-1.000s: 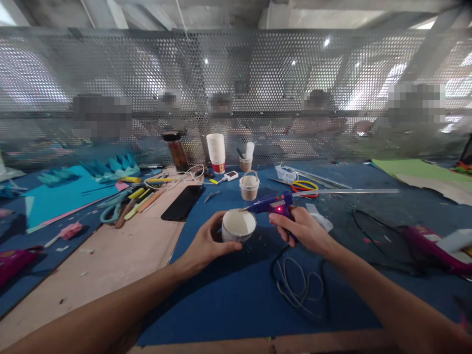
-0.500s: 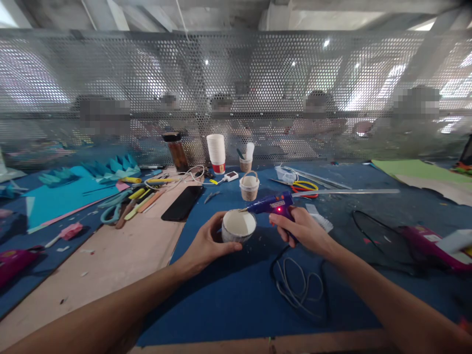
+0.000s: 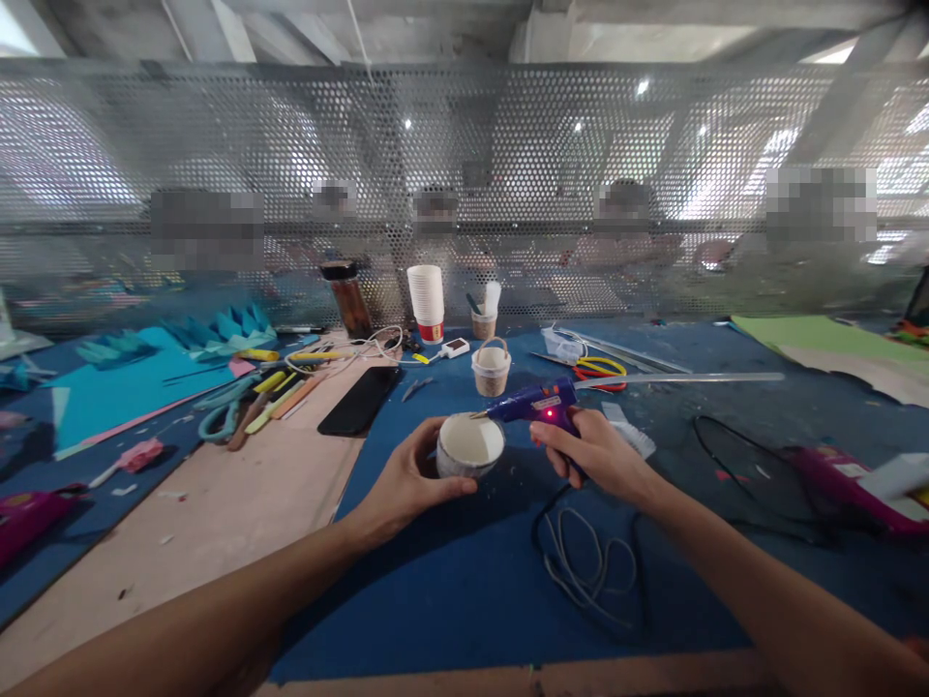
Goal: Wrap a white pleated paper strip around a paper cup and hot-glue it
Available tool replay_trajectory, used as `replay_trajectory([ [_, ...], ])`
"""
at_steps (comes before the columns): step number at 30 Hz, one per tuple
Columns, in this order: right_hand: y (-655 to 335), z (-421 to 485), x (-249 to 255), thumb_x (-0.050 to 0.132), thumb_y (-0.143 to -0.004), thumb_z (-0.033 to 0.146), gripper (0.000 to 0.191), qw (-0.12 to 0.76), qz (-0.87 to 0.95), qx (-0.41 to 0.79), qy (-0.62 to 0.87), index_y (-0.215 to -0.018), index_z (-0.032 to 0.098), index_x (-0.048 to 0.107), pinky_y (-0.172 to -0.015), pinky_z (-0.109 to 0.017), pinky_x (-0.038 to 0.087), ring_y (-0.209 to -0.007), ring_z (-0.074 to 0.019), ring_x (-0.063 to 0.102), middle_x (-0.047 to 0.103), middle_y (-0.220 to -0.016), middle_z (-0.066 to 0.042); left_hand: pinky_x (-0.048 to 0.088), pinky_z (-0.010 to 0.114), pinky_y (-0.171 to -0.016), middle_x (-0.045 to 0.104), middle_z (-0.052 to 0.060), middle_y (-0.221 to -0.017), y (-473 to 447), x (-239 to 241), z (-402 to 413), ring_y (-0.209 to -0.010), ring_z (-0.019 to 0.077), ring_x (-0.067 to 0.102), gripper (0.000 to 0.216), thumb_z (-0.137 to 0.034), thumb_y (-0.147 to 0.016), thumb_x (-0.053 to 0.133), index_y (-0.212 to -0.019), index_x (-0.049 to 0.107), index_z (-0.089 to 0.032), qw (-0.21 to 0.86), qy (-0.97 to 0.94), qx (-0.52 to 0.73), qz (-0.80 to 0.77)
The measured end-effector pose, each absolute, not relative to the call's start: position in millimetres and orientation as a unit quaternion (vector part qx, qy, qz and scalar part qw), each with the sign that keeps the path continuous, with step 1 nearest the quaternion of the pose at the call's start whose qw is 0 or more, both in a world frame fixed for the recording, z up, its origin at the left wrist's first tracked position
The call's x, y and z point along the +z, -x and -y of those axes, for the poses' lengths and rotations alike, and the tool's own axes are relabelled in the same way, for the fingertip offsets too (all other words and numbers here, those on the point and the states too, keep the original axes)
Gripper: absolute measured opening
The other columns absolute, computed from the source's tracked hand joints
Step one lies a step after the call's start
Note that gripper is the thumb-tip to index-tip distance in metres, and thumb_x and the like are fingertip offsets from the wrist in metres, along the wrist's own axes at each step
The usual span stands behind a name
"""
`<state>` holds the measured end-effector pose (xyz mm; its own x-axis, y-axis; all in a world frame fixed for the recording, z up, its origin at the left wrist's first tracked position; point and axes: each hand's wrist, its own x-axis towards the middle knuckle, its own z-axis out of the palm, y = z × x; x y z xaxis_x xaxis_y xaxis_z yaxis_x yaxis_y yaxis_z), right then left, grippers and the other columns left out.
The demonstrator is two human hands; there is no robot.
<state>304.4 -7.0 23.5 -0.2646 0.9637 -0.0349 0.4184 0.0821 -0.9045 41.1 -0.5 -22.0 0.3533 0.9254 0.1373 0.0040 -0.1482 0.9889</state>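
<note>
My left hand [image 3: 413,472] is wrapped round a paper cup [image 3: 464,470], white inside and greyish outside, tilted so its open mouth shows. In my right hand [image 3: 591,450] is a blue hot glue gun [image 3: 533,399] with a red light on and a long clear glue stick out of its back. Its metal nozzle is at the cup's far rim; whether they touch I cannot tell. Just beyond stands a small cup basket [image 3: 492,376] with a handle. A coil of grey cord [image 3: 591,571] lies below my right hand.
Behind are stacked paper cups [image 3: 426,295], a brown bottle [image 3: 346,302] and a perforated screen [image 3: 494,145] with people beyond. A black phone [image 3: 359,401], blue-handled scissors [image 3: 218,421] and markers lie left. Yellow-and-red scissors [image 3: 601,371] and a magenta glue gun [image 3: 856,484] lie right.
</note>
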Motion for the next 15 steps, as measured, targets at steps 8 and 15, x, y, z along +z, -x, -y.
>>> replay_trajectory([
  [8,-304.8,7.5,23.0,0.056,-0.096,0.050,0.034,0.314,0.667,0.433,0.519,-0.083,0.019,0.060,-0.044,-0.022,0.042,-0.039,-0.0093,0.052,0.059,-0.054,0.004,0.048,0.046,-0.106,0.065,0.012,-0.136,-41.3,-21.9,1.2,-0.127,0.0317,0.060,0.074,-0.030,-0.064,0.091,-0.129,0.058,-0.021,0.526,-0.628,0.431,-0.377],
  [15,-303.9,7.1,23.1,0.056,-0.095,0.048,0.032,0.313,0.666,0.434,0.520,-0.083,0.019,0.059,-0.044,-0.022,0.042,-0.039,-0.0092,0.052,0.059,-0.054,0.004,0.046,0.045,-0.107,0.065,0.012,-0.136,-41.1,-23.0,0.7,-0.127,0.0310,0.059,0.073,-0.029,-0.064,0.092,-0.129,0.058,-0.021,0.527,-0.626,0.434,-0.376],
])
